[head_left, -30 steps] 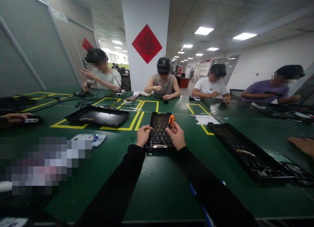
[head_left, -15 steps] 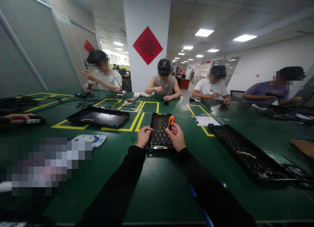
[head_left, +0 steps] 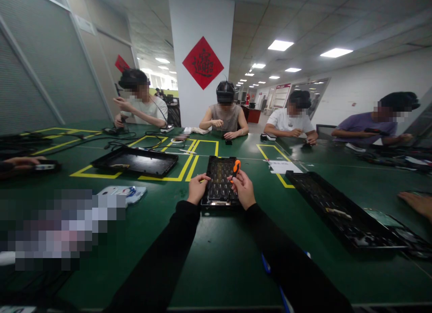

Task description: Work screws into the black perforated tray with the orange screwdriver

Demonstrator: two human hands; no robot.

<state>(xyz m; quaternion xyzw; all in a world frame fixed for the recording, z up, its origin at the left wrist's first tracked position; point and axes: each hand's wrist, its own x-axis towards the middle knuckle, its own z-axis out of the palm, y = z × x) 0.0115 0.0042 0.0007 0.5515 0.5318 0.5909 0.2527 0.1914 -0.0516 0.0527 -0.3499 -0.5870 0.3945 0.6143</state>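
A shallow black plastic case (head_left: pixel 219 180) with rows of small fittings inside lies on the green table straight ahead of me. My left hand (head_left: pixel 198 188) grips its left edge, thumb and fingers pressed together. Between the fingers of my right hand (head_left: pixel 245 189) is a screwdriver (head_left: pixel 236 168) with an orange and black handle, held nearly upright over the case's right side. Its tip points down into the case and is too dark to make out. A pale strip shows at the case's near end.
To the left lies another black tray (head_left: pixel 135 162), to the right a long black tray (head_left: pixel 337 209). A phone-like item in a clear case (head_left: pixel 130 193) is at left. White paper (head_left: pixel 285 166) and yellow tape mark the table. Several people sit around it, with other people's hands at both sides.
The screwdriver's handle leans slightly more to the right, and my right fingers have shifted a little on it. My left hand and the case stay in place.
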